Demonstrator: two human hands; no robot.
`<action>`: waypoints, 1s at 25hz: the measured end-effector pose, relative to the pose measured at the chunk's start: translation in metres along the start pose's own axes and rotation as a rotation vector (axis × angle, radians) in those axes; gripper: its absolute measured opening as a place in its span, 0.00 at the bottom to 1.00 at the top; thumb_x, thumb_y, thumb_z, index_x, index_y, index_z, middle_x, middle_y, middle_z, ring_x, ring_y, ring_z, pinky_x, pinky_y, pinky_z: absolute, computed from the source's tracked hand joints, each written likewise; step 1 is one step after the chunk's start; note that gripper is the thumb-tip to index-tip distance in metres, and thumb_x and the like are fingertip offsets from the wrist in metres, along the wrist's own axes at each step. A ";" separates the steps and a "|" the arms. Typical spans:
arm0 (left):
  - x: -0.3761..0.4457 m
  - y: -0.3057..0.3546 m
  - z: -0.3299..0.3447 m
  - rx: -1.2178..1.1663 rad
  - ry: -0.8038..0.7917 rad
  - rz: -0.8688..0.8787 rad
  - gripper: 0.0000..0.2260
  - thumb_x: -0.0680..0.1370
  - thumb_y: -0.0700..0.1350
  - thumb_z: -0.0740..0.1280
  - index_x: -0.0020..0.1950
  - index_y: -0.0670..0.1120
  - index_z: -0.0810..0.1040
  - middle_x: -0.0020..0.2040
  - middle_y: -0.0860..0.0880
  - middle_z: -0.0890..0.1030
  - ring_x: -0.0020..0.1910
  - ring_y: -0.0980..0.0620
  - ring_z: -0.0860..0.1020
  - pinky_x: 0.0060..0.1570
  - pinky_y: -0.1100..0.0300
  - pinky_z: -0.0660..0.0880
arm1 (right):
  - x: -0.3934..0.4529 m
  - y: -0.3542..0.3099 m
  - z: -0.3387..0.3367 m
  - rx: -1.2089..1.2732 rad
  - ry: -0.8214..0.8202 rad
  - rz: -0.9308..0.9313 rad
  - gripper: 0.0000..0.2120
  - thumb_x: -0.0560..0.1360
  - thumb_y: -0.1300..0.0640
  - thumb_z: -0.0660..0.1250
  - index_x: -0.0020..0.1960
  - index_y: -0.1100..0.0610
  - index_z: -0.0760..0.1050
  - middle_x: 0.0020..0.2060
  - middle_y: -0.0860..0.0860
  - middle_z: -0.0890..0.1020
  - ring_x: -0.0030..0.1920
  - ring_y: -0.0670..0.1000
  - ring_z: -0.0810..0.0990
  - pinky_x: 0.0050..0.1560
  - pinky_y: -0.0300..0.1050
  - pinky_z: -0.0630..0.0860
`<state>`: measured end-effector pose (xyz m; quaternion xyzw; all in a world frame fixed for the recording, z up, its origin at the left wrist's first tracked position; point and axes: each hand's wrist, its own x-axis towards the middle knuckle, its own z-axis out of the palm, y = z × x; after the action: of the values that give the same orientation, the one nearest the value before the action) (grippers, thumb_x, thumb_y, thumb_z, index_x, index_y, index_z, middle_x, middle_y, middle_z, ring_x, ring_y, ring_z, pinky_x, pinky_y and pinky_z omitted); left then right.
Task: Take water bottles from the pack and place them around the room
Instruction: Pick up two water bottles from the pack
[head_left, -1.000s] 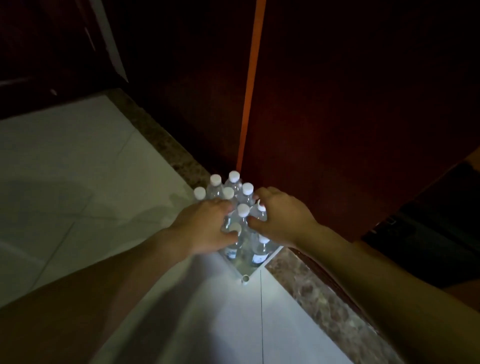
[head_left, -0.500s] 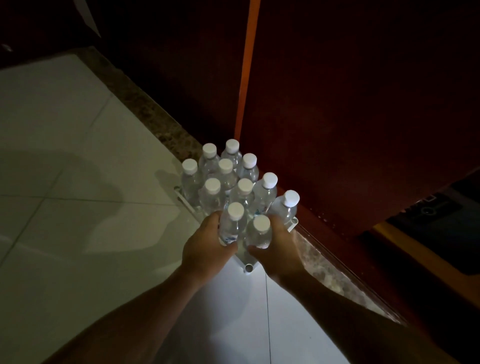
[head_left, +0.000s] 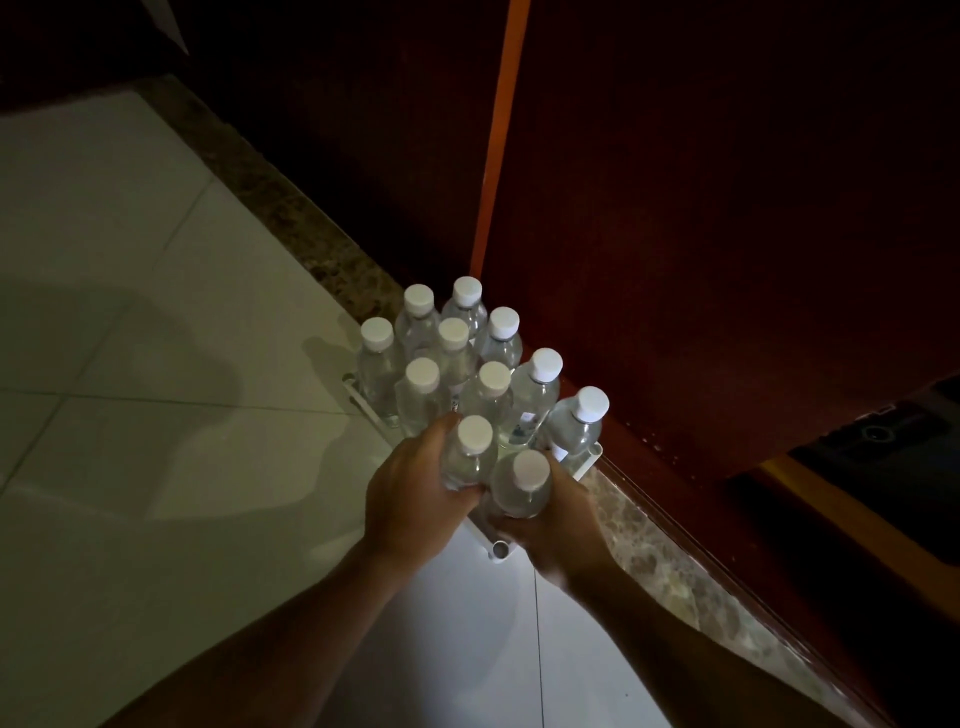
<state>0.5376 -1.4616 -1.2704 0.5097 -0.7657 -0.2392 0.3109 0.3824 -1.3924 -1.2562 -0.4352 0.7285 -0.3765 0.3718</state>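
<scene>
Both hands have drawn back toward the person since a second ago, when they were spread over the caps of the cluster; each now carries a bottle lifted at the near corner of the pack. On the left, the left hand has its fingers curled round a clear water bottle with a white cap. Just beside it, the right hand wraps a second bottle from below. The two bottles touch each other. Behind them the rest of the pack, nine white-capped bottles, stands upright in a white frame on the floor.

To do this step well, I would lift both bottles straight up until they are free of the frame and their neighbours, keeping them apart so neither knocks the standing ones over.

Pale floor tiles fill the left, edged by a speckled stone strip. Dark red-brown wooden panels, with an orange edge strip, rise on the right. The room is dim.
</scene>
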 end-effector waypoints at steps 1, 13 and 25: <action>0.000 0.002 -0.004 -0.005 0.009 0.012 0.31 0.65 0.58 0.80 0.65 0.54 0.76 0.57 0.54 0.85 0.54 0.51 0.83 0.48 0.59 0.79 | -0.002 -0.003 0.001 0.049 0.011 -0.011 0.24 0.61 0.58 0.82 0.53 0.49 0.78 0.44 0.44 0.86 0.44 0.43 0.84 0.39 0.34 0.78; 0.063 0.101 -0.101 -0.553 0.086 0.002 0.32 0.60 0.53 0.82 0.61 0.66 0.75 0.57 0.58 0.81 0.56 0.58 0.81 0.50 0.52 0.82 | 0.029 -0.134 -0.061 0.516 0.048 -0.291 0.29 0.59 0.64 0.74 0.56 0.49 0.71 0.42 0.48 0.83 0.41 0.46 0.84 0.39 0.40 0.79; 0.182 0.263 -0.269 -0.777 0.113 0.218 0.25 0.67 0.41 0.81 0.60 0.56 0.79 0.50 0.53 0.86 0.48 0.54 0.86 0.42 0.65 0.80 | 0.027 -0.381 -0.165 0.665 0.005 -0.535 0.14 0.62 0.66 0.71 0.44 0.51 0.79 0.39 0.53 0.84 0.43 0.54 0.84 0.43 0.48 0.81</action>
<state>0.5125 -1.5479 -0.8624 0.2824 -0.6498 -0.4477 0.5454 0.3645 -1.5083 -0.8565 -0.4644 0.4299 -0.6751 0.3792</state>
